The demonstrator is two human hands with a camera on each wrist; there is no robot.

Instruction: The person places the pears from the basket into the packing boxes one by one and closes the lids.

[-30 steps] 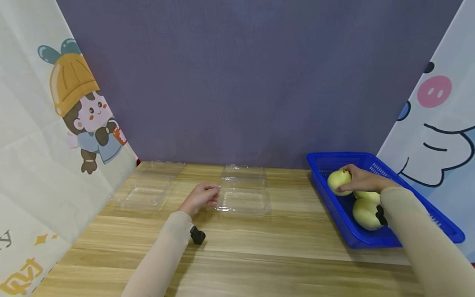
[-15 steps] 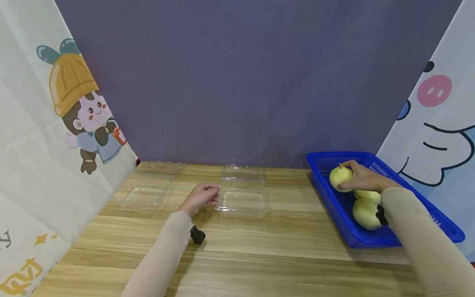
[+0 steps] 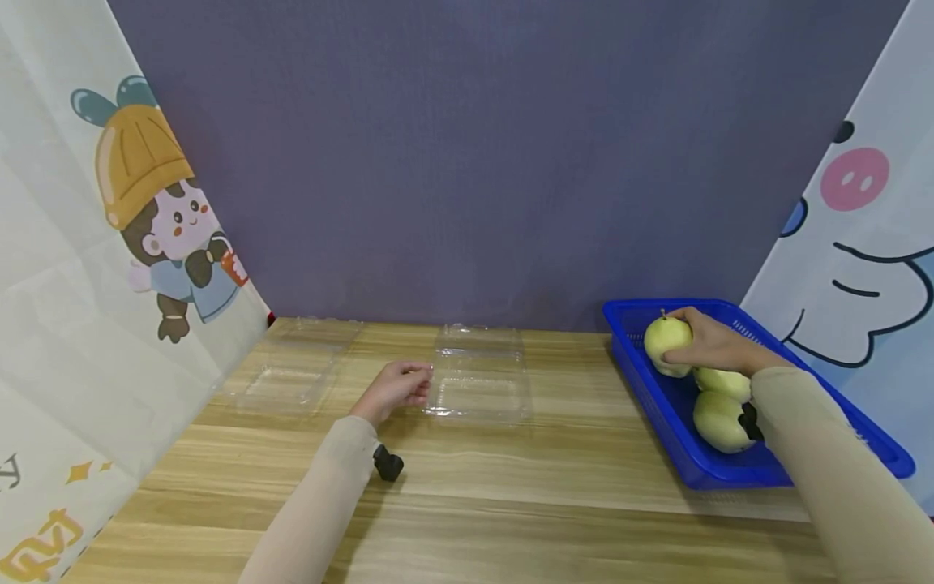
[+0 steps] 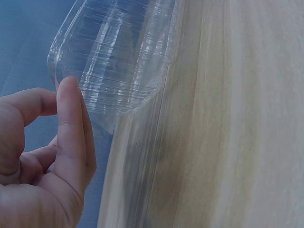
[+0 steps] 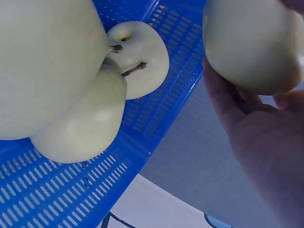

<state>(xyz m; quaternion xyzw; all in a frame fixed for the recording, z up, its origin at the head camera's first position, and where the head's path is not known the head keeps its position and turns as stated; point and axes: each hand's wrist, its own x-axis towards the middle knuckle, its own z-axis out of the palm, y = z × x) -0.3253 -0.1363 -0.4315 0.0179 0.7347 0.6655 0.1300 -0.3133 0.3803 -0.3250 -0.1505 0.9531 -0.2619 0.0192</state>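
In the head view my right hand (image 3: 711,345) grips a pale yellow-green pear (image 3: 667,341) over the far left part of a blue plastic basket (image 3: 660,414). The pear's stem points up. Several more pears (image 3: 722,420) lie in the basket beneath my wrist, and the right wrist view shows their stems (image 5: 135,69) close by. My left hand (image 3: 397,389) is at the left edge of a clear plastic clamshell box (image 3: 481,393), which lies opened out on the table. In the left wrist view, thumb and finger pinch the rim of that box (image 4: 114,57).
A second clear clamshell box (image 3: 284,385) lies opened out on the wooden table (image 3: 467,495), left of my left hand. Behind the table hangs a dark grey-purple cloth (image 3: 481,162). Printed cloths flank both sides.
My right hand has raised the pear slightly, and the fruit has turned so that its stem shows on top. The left hand and both boxes have stayed in place.
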